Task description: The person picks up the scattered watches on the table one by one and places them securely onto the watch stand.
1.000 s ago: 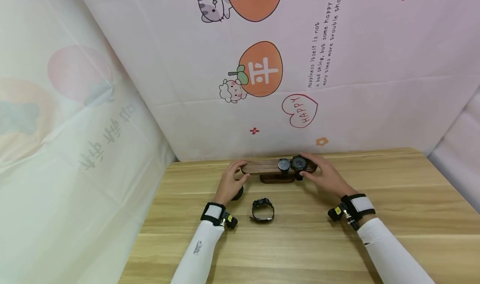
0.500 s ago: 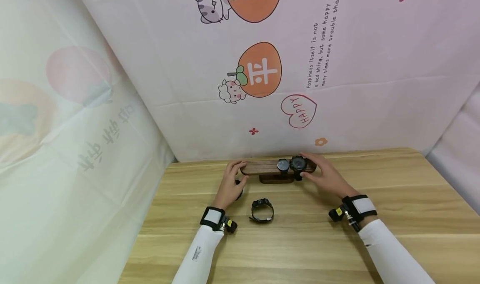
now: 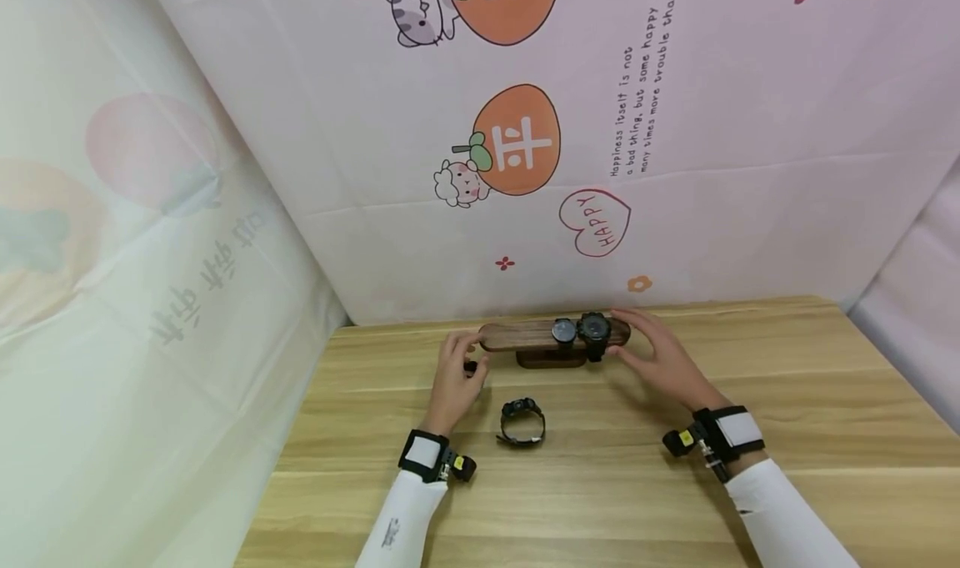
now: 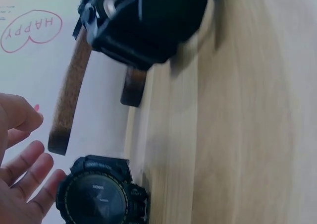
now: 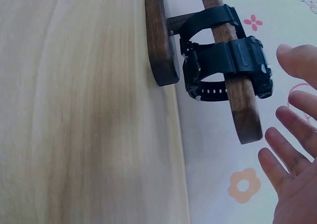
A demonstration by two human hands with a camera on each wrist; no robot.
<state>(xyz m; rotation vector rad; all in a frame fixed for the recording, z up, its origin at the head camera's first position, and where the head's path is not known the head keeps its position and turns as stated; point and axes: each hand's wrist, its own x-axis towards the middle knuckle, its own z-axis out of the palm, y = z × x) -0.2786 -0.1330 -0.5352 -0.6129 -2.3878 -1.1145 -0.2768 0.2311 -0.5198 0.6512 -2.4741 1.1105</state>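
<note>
A dark wooden watch stand (image 3: 517,336) with a crossbar and base (image 3: 551,359) stands at the back of the table. Two black watches are strapped round its right half, a smaller one (image 3: 564,331) and a bulkier one (image 3: 595,328) near the end. My left hand (image 3: 453,389) is just off the bar's left end, fingers loosely bent and holding nothing. Right by its fingers is another black watch (image 4: 96,199), partly hidden by the hand in the head view. My right hand (image 3: 667,372) spreads around the bar's right end, with a gap showing in the right wrist view.
One more black watch (image 3: 521,422), its strap looped, lies on the wooden table (image 3: 585,501) in front of the stand. A printed white cloth (image 3: 405,259) hangs right behind the table's back edge, with more cloth at the left side.
My left hand has drawn back from the bar's left end, down and left. My right hand has eased away from the bulkier watch to the right. The stand and watches stay in place.
</note>
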